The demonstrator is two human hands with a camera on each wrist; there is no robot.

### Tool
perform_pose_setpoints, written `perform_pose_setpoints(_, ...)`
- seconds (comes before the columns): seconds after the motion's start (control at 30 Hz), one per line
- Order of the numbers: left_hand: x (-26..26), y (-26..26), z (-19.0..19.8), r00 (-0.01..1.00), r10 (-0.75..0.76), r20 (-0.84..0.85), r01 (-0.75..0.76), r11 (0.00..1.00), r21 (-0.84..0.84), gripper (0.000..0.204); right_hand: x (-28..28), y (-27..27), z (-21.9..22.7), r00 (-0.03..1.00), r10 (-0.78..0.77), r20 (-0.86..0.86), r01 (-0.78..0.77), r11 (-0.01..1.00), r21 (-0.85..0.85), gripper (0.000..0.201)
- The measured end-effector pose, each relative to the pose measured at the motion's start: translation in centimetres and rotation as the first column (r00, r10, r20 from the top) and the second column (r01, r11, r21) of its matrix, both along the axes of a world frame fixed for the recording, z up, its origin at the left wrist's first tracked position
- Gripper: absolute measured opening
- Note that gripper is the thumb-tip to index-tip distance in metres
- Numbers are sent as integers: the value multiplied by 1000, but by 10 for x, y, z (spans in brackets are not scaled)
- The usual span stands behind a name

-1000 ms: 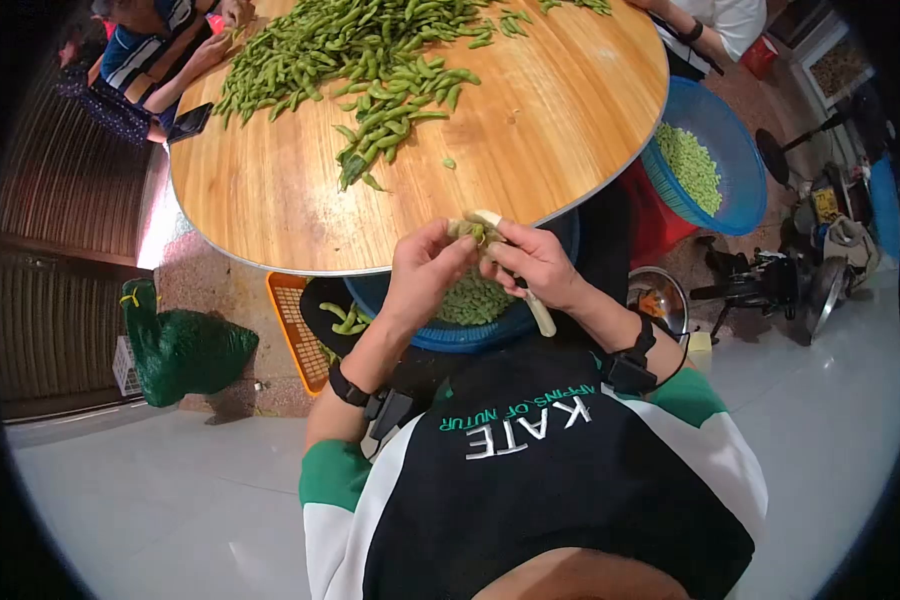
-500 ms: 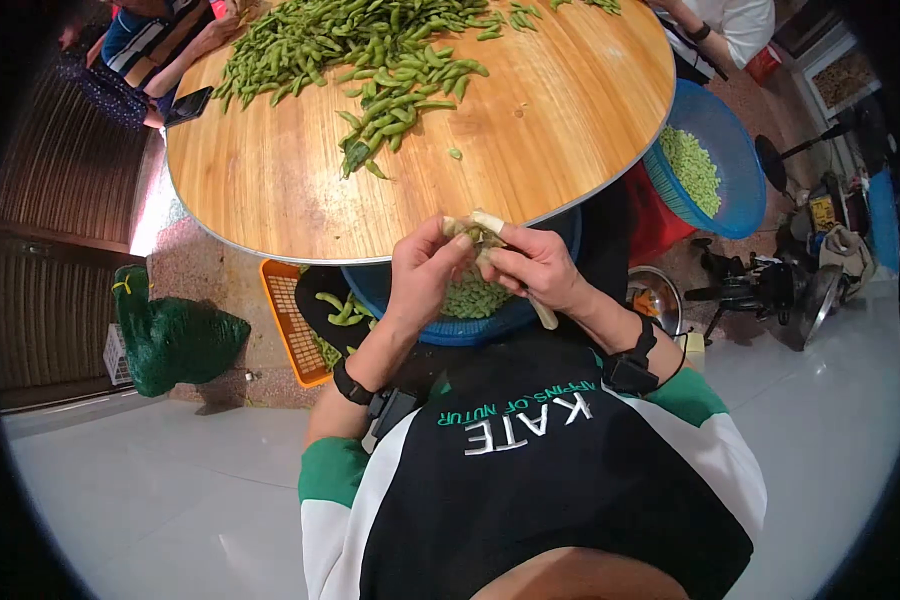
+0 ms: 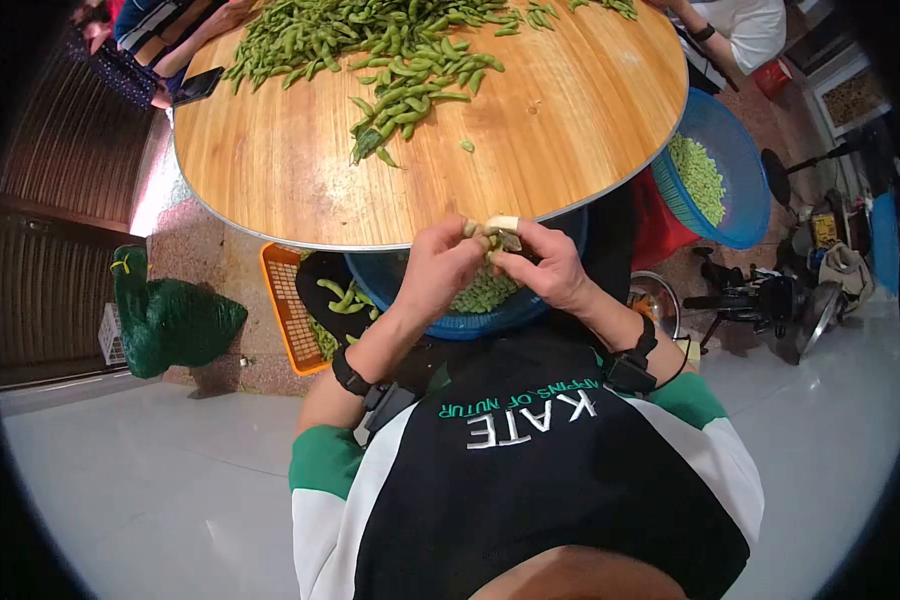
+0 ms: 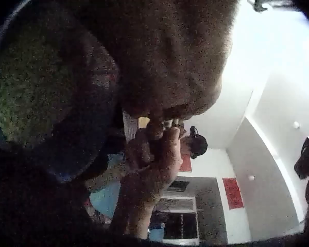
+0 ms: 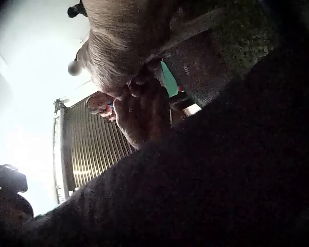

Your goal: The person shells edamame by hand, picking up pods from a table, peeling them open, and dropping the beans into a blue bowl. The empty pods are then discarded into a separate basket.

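Observation:
Over the blue basin [image 3: 560,235] at the table's near edge, both hands meet at a small greenish-brown pod [image 3: 508,241]. The left hand [image 3: 438,265] pinches its left side between thumb and index finger; the right hand [image 3: 553,270] pinches it from the right, fingers curled. Pale wraps cover both index fingertips. Shelled green beans [image 3: 485,290] lie in the basin below. In the left wrist view the left hand [image 4: 170,62] is dark and large, with the right hand [image 4: 162,164] beyond. The right wrist view shows the hands touching, the pod hidden.
Green pods [image 3: 400,85] are heaped on the round wooden table [image 3: 300,190], beside a phone [image 3: 198,86]. An orange basket [image 3: 288,310] stands left, past it a green sack [image 3: 175,315]. Another blue basin [image 3: 735,180] with beans is at right. Other people sit across the table.
The hands have stayed together over the basin, shifting slightly right in the head view. The pale handle-like piece below the right hand is no longer visible. The head view has tilted slightly downward.

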State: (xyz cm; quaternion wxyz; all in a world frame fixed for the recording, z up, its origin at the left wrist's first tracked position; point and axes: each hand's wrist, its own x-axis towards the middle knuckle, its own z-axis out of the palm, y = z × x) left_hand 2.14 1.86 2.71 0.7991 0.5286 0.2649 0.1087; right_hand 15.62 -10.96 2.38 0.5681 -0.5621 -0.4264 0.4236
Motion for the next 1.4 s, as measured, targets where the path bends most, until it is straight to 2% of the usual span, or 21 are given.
perform_pose_setpoints(0.13,-8,1,2,998,-21,-55,28,991,131,8,6,4,-17,965,-77,251,48,991,121,22)
perform_pose_setpoints(0.17,-17,3,2,992,4,-129,40,941,335,7,9,5,-19,927,-88,364,39,989,141,19)
perform_pose_setpoints(0.2,-28,5,3,979,43,-199,69,849,523,7,11,4,-18,928,-89,362,38,988,148,19)
perform_pose_setpoints(0.27,-59,13,22,989,99,-114,70,363,929,9,13,-2,-14,976,-46,215,41,999,27,15)
perform_pose_setpoints(0.3,-72,18,26,981,161,-105,76,182,980,10,14,-5,-13,976,-49,211,43,999,31,15)
perform_pose_setpoints(0.37,-99,32,31,885,279,-373,386,12,922,8,14,-6,-10,971,-76,229,71,997,28,15)
perform_pose_setpoints(0.43,-90,44,36,936,316,-156,206,-131,970,8,10,-4,-5,981,-70,179,69,998,11,15)
perform_pose_setpoints(0.47,-80,51,36,934,320,-155,208,-137,969,8,9,-2,-3,989,-65,133,67,998,-16,15)
perform_pose_setpoints(0.53,-50,67,25,951,308,-7,-15,69,997,12,6,3,-3,988,-44,151,42,999,19,16)
perform_pose_setpoints(0.63,-2,88,10,937,347,28,-38,23,999,16,6,7,-5,976,-31,213,19,998,59,16)
perform_pose_setpoints(0.7,18,99,4,827,552,-109,143,-19,990,19,5,5,-2,981,-61,186,48,996,71,17)
perform_pose_setpoints(0.83,19,112,-3,818,557,-147,184,-11,983,21,10,0,-4,991,-46,122,49,999,-19,21)
perform_pose_setpoints(0.9,9,107,-4,921,390,-15,72,-133,989,11,10,-2,-3,999,-38,24,38,999,7,29)
perform_pose_setpoints(1.03,1,84,-6,969,215,122,-47,-325,945,10,9,3,3,972,63,-224,-67,998,-9,35)
perform_pose_setpoints(1.1,-3,67,-7,963,192,190,-195,6,981,8,5,7,4,976,40,-214,-47,998,-29,35)
perform_pose_setpoints(1.13,-5,54,-3,965,186,186,-191,12,981,8,3,8,2,975,33,-218,-41,999,-33,35)
perform_pose_setpoints(1.17,-7,39,3,971,210,111,-200,471,859,9,1,9,-2,969,24,-245,-32,999,-25,36)
perform_pose_setpoints(1.2,-8,28,9,979,200,37,-187,821,540,11,0,10,-3,963,19,-268,-24,1000,-16,38)
perform_pose_setpoints(1.23,-7,21,13,979,200,39,-190,823,536,11,-1,10,-3,964,18,-265,-25,999,-21,38)
perform_pose_setpoints(1.3,-6,13,16,996,90,3,-89,981,173,13,-4,8,-2,970,15,-243,-17,1000,-9,43)
perform_pose_setpoints(1.4,-6,7,16,998,33,60,-34,999,21,11,-5,6,-12,983,19,-185,-23,1000,-17,44)
